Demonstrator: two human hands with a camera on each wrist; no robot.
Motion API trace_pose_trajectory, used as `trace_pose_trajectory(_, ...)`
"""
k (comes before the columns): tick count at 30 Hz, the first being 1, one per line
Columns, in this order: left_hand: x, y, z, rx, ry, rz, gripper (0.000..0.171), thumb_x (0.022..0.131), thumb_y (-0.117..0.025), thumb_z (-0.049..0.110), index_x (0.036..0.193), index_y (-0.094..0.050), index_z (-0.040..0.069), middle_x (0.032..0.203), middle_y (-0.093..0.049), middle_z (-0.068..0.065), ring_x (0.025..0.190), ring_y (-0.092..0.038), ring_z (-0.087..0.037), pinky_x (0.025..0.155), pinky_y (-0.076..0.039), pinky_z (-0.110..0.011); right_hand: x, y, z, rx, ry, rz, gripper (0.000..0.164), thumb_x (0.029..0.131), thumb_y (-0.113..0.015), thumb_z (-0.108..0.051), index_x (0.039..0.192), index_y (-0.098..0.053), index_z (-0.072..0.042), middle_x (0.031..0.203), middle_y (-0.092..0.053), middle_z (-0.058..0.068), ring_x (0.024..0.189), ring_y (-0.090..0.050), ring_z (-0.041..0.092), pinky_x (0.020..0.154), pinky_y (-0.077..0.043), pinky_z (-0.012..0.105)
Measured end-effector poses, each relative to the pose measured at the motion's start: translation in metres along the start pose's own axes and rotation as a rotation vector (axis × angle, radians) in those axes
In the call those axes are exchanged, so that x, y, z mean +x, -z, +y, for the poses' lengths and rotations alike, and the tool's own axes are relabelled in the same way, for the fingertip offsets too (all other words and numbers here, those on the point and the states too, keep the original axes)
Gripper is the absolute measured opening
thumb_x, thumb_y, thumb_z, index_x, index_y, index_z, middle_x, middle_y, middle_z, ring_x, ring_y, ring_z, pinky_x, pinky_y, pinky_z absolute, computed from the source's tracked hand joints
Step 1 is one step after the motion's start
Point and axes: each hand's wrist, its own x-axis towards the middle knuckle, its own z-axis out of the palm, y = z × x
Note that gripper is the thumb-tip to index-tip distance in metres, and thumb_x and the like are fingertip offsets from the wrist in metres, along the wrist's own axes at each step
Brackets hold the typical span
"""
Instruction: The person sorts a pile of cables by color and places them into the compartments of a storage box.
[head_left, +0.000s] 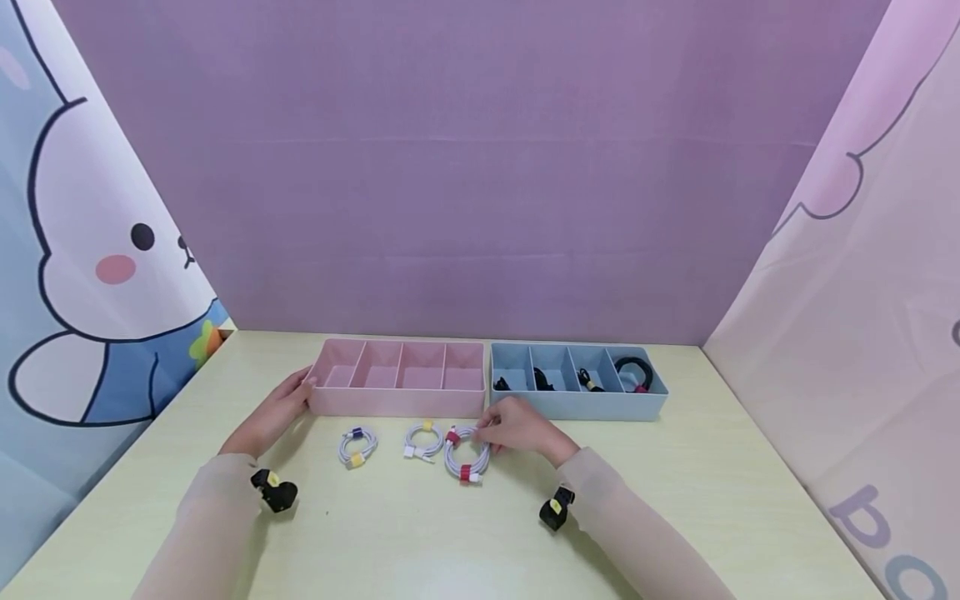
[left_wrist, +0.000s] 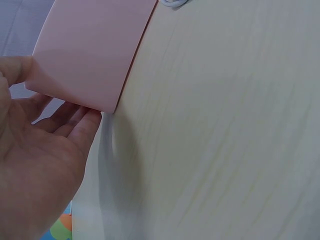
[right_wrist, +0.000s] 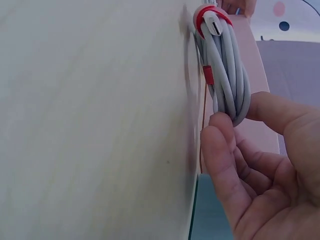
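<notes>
My right hand (head_left: 519, 425) pinches a coiled white cable (right_wrist: 227, 75) bound with red ties between thumb and fingers, in front of where the two boxes meet. A white plug end shows at the far part of the coil in the right wrist view. At the left end of the pink divided box (head_left: 397, 404), my left hand (head_left: 273, 412) holds its corner, thumb near the rim and fingers against the end wall. The pink compartments have nothing in them. Two smaller white cable coils lie in front: one with yellow and blue ties (head_left: 357, 459), another with a yellow tie (head_left: 427, 426).
A blue divided box (head_left: 592, 407) stands right beside the pink one. Black cables lie in its compartments, including a looped black cable (head_left: 636, 365) at the far right. Behind the pale wooden table (head_left: 420, 542) hangs a purple backdrop, with printed cloths on both sides.
</notes>
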Motion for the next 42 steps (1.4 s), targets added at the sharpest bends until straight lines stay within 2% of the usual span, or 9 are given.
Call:
trace_pose_trajectory(18, 0.001, -0.001, 0.0, -0.008, 0.001, 0.001, 0.087, 0.1, -0.03, 0.069, 0.162, 0.001, 0.016, 0.166, -0.003, -0.022, 0.148, -0.006, -0.048, 0.112, -0.012, -0.073, -0.001, 0.004, 0.0, 0.03, -0.001, 0.027, 0.014, 0.092, -0.074, -0.021, 0.095, -0.075, -0.007, 0.072, -0.068, -0.001, 0.06, -0.065, 0.015, 0.058, -0.057, 0.03)
trace_pose_trajectory(25, 0.0, -0.001, 0.001, 0.006, -0.003, 0.007, 0.087, 0.1, -0.029, 0.068, 0.162, 0.001, 0.015, 0.166, -0.004, -0.022, 0.148, -0.006, -0.049, 0.112, -0.012, -0.072, -0.003, 0.008, -0.004, 0.04, 0.013, 0.039, 0.016, 0.095, -0.071, -0.021, 0.099, -0.074, -0.005, 0.078, -0.068, 0.001, 0.064, -0.065, 0.016, 0.063, -0.06, 0.037)
trace_pose_trajectory(32, -0.001, -0.001, 0.003, 0.004, 0.004, 0.002, 0.087, 0.1, -0.029, 0.069, 0.162, 0.001, 0.016, 0.166, -0.003, -0.022, 0.148, -0.005, -0.049, 0.112, -0.011, -0.073, -0.003, 0.014, -0.008, 0.051, 0.022, 0.058, 0.017, 0.094, -0.072, -0.023, 0.099, -0.075, -0.006, 0.079, -0.069, 0.001, 0.065, -0.065, 0.015, 0.062, -0.059, 0.034)
trace_pose_trajectory(42, -0.003, -0.001, 0.004, 0.004, -0.011, 0.011, 0.086, 0.101, -0.029, 0.067, 0.162, 0.0, 0.014, 0.165, -0.003, -0.023, 0.148, -0.003, -0.049, 0.111, -0.008, -0.075, -0.001, 0.022, -0.019, 0.069, 0.045, 0.116, 0.016, 0.095, -0.071, -0.021, 0.1, -0.075, -0.006, 0.076, -0.069, 0.001, 0.065, -0.066, 0.019, 0.067, -0.06, 0.046)
